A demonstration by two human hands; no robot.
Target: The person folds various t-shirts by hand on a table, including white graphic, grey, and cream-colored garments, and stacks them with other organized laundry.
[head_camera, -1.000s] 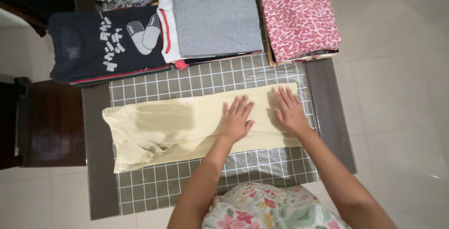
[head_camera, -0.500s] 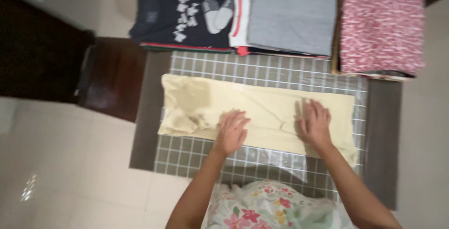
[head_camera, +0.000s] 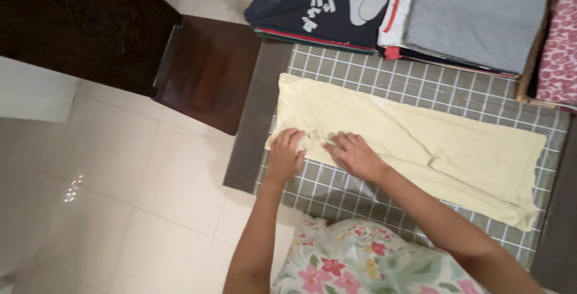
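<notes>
Both hands — left hand (head_camera: 286,151), right hand (head_camera: 354,156) — fingers pinched on the near left edge of the yellow garment (head_camera: 409,144), flattening it against the bench (head_camera: 255,120).

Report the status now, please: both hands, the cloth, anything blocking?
Left hand and right hand gripping the yellow garment near its left end. Garment flat on checked mat. Nothing blocking.

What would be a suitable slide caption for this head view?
Both hands, left hand and right hand, pinch the near-left edge of a folded pale yellow garment on a checked table cover.
</notes>
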